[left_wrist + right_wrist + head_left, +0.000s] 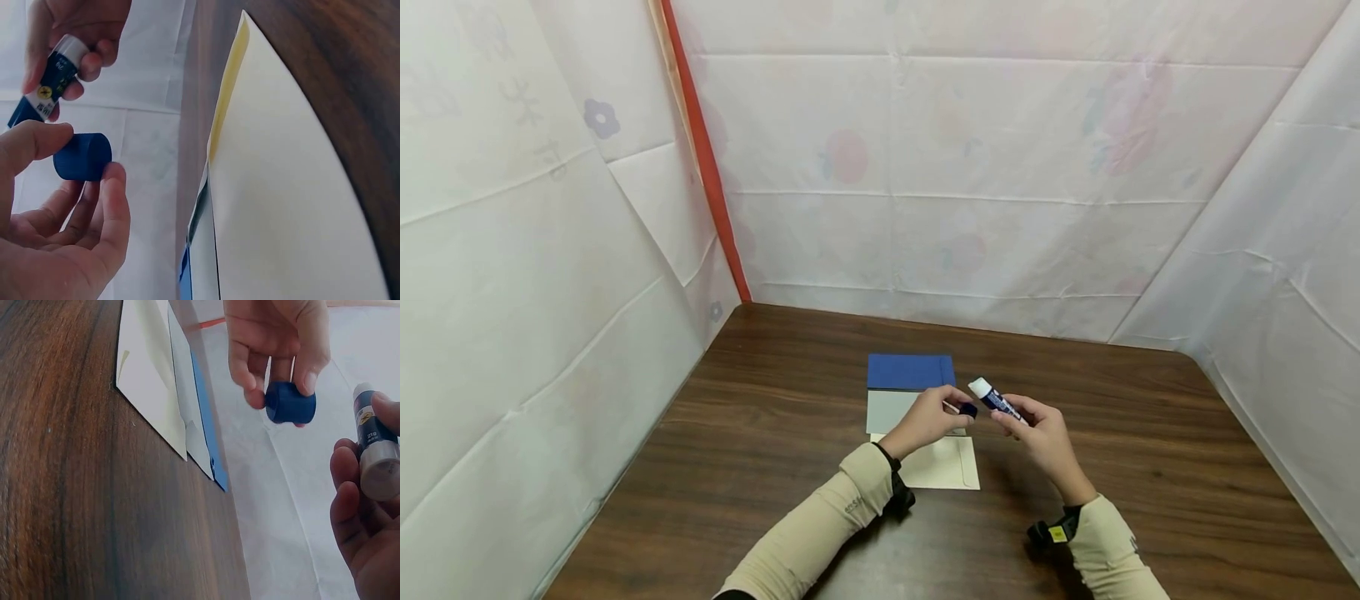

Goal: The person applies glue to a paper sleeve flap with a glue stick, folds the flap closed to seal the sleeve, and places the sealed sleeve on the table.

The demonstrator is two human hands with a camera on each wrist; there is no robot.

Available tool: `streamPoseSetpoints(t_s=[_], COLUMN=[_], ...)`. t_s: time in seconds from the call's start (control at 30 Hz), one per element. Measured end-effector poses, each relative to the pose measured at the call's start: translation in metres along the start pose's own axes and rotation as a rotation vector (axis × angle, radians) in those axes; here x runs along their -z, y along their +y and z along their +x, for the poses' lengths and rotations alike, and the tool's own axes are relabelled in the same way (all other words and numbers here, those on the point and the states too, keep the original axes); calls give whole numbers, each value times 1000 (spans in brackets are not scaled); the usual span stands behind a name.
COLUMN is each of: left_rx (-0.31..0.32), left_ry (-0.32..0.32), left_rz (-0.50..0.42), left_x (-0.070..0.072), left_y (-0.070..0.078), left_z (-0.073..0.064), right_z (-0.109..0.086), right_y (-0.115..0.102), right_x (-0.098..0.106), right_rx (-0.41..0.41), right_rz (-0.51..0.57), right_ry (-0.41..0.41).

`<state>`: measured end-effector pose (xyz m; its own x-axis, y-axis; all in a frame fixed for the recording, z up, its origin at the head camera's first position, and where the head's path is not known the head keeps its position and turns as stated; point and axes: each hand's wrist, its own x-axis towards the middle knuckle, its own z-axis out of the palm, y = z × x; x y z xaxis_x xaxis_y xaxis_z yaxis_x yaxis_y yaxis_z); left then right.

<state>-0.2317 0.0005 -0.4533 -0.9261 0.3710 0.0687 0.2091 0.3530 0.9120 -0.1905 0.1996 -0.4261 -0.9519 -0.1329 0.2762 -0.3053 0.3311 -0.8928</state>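
Note:
My left hand (928, 419) pinches a dark blue ribbed cap (83, 156) between thumb and fingers, above the envelopes. In my right hand (1036, 433) is a glue stick (997, 402), a white and dark blue tube with its white end tilted up toward the left. Cap and tube are apart, a short gap between them in the head view. Below the left hand lie a cream envelope (942, 463), a grey-green envelope (889, 412) and a blue envelope (908, 371), arranged one behind another. The left hand and forearm cover part of the cream and grey-green ones.
The dark wooden table (760, 400) has rounded far corners. Pale printed sheeting (925, 167) hangs behind it and on both sides, with a red strip (706, 158) at the back left. Each wrist wears a black camera strap over a beige sleeve (827, 521).

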Motion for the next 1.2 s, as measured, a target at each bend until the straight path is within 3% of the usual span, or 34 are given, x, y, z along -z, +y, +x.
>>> streamPoseSetpoints(t_s=[0.27, 0.6, 0.8, 1.2], left_rx=[-49, -62, -82, -86], left_ry=[45, 96, 98, 79], left_rz=[-14, -75, -60, -23], left_x=[11, 18, 20, 24], left_y=[-3, -4, -7, -9], left_z=[-5, -11, -14, -20], right_z=[-3, 2, 0, -9], right_y=[-17, 15, 19, -17], right_x=[-1, -4, -7, -9], right_rx=[-12, -40, -51, -47], right_rz=[-35, -29, -40, -100], right_ry=[-8, -43, -65, -115])
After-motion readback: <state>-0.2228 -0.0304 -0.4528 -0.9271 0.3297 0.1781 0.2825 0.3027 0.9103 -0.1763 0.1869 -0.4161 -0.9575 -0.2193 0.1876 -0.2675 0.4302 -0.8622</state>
